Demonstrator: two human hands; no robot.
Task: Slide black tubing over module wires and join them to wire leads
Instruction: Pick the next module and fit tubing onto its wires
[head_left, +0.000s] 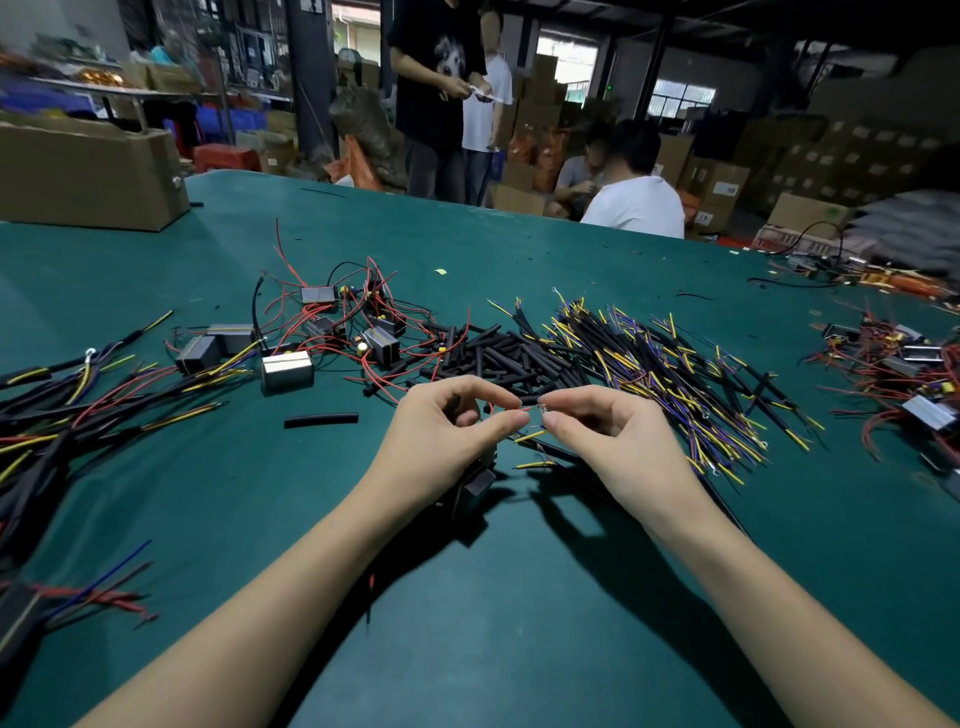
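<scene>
My left hand (447, 436) pinches a thin red module wire (522, 410) between thumb and forefinger. A dark module (475, 486) hangs below that hand, partly hidden by it. My right hand (608, 441) pinches the bare metal end of a wire lead (543, 409) and holds it against the tip of the red wire. Yellow-tipped black leads (535, 435) stick out under my right fingers. A pile of short black tubing pieces (498, 356) lies just beyond my hands. One loose tubing piece (321, 420) lies to the left.
Modules with red wires (358, 322) are heaped at the centre back, wire leads (675, 374) spread to the right, joined assemblies (78, 410) lie at the left. More modules (904, 374) sit far right. A cardboard box (88, 176) stands back left. People work beyond the green table (519, 623).
</scene>
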